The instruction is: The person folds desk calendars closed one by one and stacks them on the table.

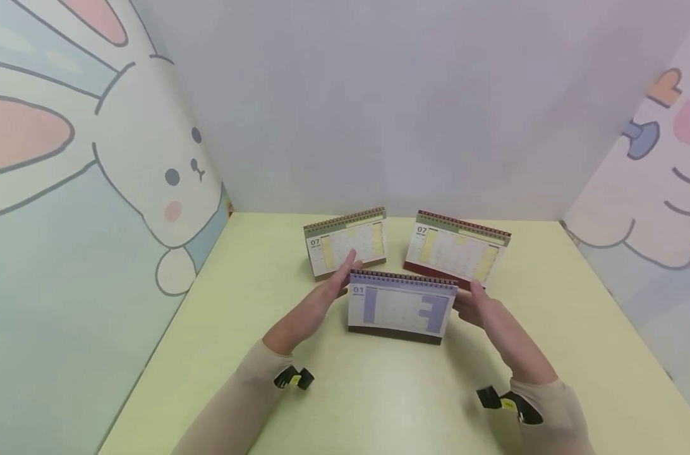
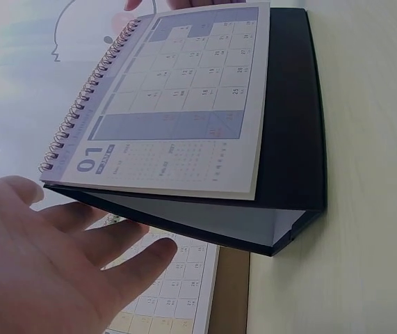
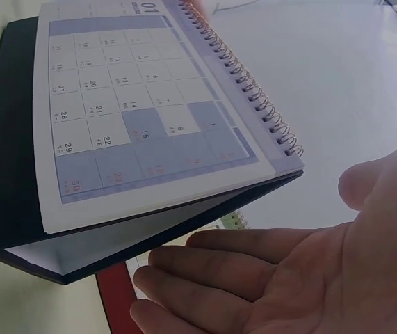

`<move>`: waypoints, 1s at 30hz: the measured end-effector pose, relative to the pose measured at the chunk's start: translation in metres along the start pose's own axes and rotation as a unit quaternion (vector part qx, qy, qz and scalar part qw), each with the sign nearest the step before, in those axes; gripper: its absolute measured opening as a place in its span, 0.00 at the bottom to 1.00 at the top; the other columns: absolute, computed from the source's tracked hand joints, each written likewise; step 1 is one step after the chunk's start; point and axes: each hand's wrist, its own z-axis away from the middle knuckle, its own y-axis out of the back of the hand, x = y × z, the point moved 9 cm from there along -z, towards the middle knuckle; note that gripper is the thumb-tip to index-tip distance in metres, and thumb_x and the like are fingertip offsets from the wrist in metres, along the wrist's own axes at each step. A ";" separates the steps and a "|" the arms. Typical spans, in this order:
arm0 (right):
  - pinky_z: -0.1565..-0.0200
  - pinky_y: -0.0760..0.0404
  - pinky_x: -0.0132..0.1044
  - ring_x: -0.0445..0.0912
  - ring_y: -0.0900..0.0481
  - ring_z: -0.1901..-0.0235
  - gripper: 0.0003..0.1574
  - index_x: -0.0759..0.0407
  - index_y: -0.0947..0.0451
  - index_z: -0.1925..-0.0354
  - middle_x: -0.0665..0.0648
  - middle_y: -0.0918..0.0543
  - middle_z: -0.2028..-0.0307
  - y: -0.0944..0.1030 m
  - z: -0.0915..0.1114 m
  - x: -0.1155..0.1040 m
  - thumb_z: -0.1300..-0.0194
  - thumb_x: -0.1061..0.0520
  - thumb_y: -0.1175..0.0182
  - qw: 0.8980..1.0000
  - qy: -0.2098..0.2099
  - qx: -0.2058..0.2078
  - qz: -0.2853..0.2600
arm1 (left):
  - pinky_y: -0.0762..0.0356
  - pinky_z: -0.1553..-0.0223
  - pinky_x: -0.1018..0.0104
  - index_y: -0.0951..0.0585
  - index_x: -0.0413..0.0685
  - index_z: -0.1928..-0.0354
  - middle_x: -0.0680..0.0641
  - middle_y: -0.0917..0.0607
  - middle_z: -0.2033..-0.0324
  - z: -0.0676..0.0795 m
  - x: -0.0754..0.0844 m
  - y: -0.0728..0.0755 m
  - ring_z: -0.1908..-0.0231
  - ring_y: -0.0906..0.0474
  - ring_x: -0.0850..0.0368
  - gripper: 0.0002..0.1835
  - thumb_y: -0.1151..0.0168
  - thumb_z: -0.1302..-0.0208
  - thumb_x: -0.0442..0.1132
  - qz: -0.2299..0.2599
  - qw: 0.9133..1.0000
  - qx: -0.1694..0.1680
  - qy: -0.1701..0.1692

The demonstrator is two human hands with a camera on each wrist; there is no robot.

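Note:
A spiral-bound desk calendar (image 1: pixel 402 308) with a purple January page and a black base stands upright as a tent between the two hands. My left hand (image 1: pixel 316 302) is at its left end, fingers extended, fingertips reaching just behind the edge; in the left wrist view the fingers (image 2: pixel 125 278) overlap the stand's open side. At the other end my right hand (image 1: pixel 501 328) has its palm turned inward and its thumb apart. The right wrist view shows straight fingers (image 3: pixel 212 271) alongside the stand's black end.
Behind stand two more desk calendars on July pages: one with a brown base (image 1: pixel 351 243) at the left, one with a red base (image 1: pixel 459 249) at the right. All three are on a pale yellow table (image 1: pixel 379 398). A plain wall (image 1: pixel 390 126) rises behind, with cartoon-painted walls at both sides.

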 end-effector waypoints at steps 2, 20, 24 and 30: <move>0.23 0.33 0.70 0.65 0.23 0.26 0.54 0.53 0.32 0.19 0.62 0.23 0.24 0.002 0.004 0.000 0.15 0.25 0.82 1.000 -0.003 0.010 0.006 | 0.55 0.12 0.36 0.64 0.84 0.14 0.56 0.50 0.12 0.000 0.000 -0.003 0.11 0.58 0.53 0.30 0.80 0.12 0.62 -0.004 1.000 -0.007 -0.002; 0.19 0.48 0.76 0.69 0.32 0.20 0.62 0.64 0.40 0.17 0.69 0.32 0.20 -0.010 0.008 0.017 0.19 0.20 0.81 0.997 -0.077 0.012 -0.021 | 0.60 0.11 0.41 0.63 0.77 0.13 0.69 0.59 0.13 0.003 -0.007 -0.015 0.11 0.66 0.62 0.31 0.81 0.12 0.63 -0.019 1.000 -0.010 0.007; 0.20 0.46 0.77 0.70 0.31 0.21 0.60 0.64 0.40 0.17 0.70 0.32 0.20 -0.011 0.003 0.014 0.18 0.22 0.81 0.998 -0.064 0.017 -0.014 | 0.61 0.11 0.44 0.62 0.75 0.13 0.68 0.61 0.12 0.003 -0.007 -0.014 0.12 0.66 0.64 0.31 0.81 0.11 0.61 -0.021 1.000 -0.004 0.002; 0.19 0.47 0.74 0.72 0.36 0.19 0.60 0.70 0.46 0.16 0.73 0.39 0.18 -0.013 -0.005 0.012 0.16 0.24 0.82 0.998 -0.047 0.023 -0.028 | 0.60 0.11 0.47 0.62 0.75 0.13 0.69 0.61 0.13 0.002 -0.005 -0.011 0.12 0.66 0.66 0.31 0.81 0.11 0.61 -0.025 1.000 0.001 0.000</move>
